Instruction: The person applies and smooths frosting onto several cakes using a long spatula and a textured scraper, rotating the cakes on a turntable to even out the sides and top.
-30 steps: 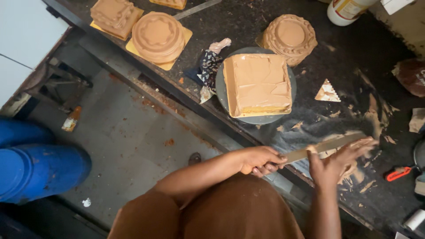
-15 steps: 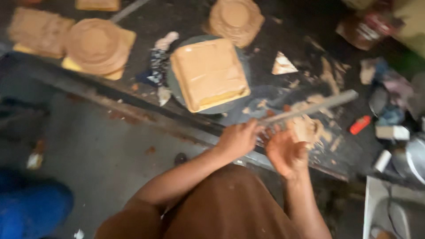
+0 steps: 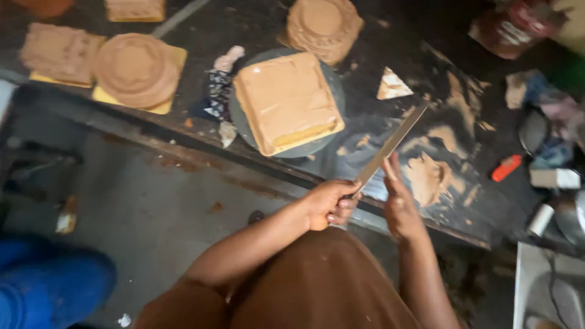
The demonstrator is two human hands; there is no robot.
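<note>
At the far right corner of your dark worktable (image 3: 256, 18) lies a crumpled reddish-brown bag (image 3: 509, 30) with a pale label patch on it. Along the table's right edge you have a small white box (image 3: 554, 178) and, just below it, a white cylinder-shaped container (image 3: 540, 219).

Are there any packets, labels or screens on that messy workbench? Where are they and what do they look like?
Crumpled dark red packet with a pale label: far right corner of the bench, blurred.
Small white rectangular box: right edge, beside the small orange tool.
White cylindrical tub: right edge, nearer.
No screens or signs.
</note>
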